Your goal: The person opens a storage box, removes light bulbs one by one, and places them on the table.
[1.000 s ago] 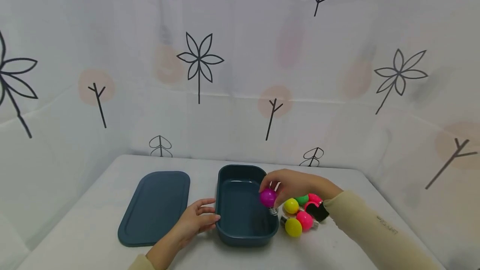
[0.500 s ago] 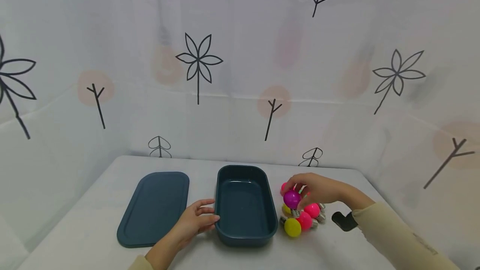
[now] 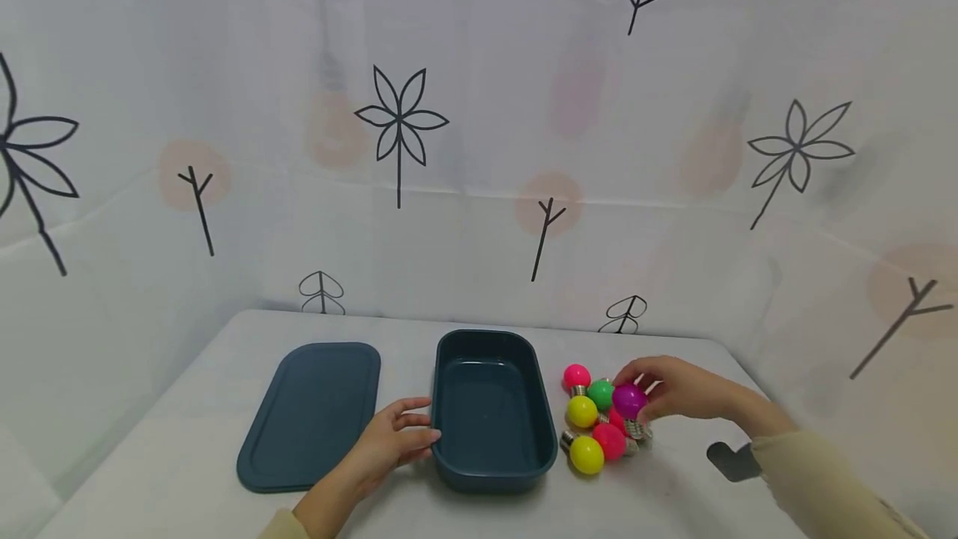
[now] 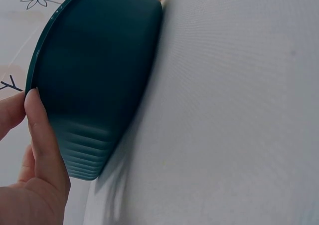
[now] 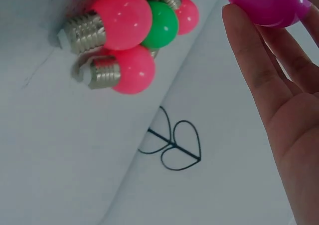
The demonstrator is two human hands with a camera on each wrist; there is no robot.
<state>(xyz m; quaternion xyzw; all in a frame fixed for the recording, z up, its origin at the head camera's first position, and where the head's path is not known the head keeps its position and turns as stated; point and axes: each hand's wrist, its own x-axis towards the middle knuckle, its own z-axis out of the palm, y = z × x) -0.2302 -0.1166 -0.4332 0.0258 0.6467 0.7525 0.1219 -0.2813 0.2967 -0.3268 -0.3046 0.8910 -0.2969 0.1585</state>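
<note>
In the head view my right hand (image 3: pixel 681 389) pinches a purple light bulb (image 3: pixel 629 400) by its round globe, metal base hanging downward. It is at the right side of a cluster of pink, yellow and green bulbs; a green bulb (image 3: pixel 600 394) and a yellow bulb (image 3: pixel 587 456) show among them. The right wrist view catches only part of the purple bulb (image 5: pixel 269 3) at its top edge. My left hand (image 3: pixel 385 443) touches the left rim of a dark teal box (image 3: pixel 494 481) with extended fingers. The inside of the box holds nothing visible.
A flat dark teal lid (image 3: pixel 310 414) lies left of the box on the white table (image 3: pixel 629 514). Behind the table hangs a white cloth (image 3: pixel 471 256) with drawn plants. A dark device (image 3: pixel 733 462) sits at the right sleeve.
My right hand has carried the purple bulb rightward, from over the box's right rim, across the cluster to its right side. My left hand stays at the box.
</note>
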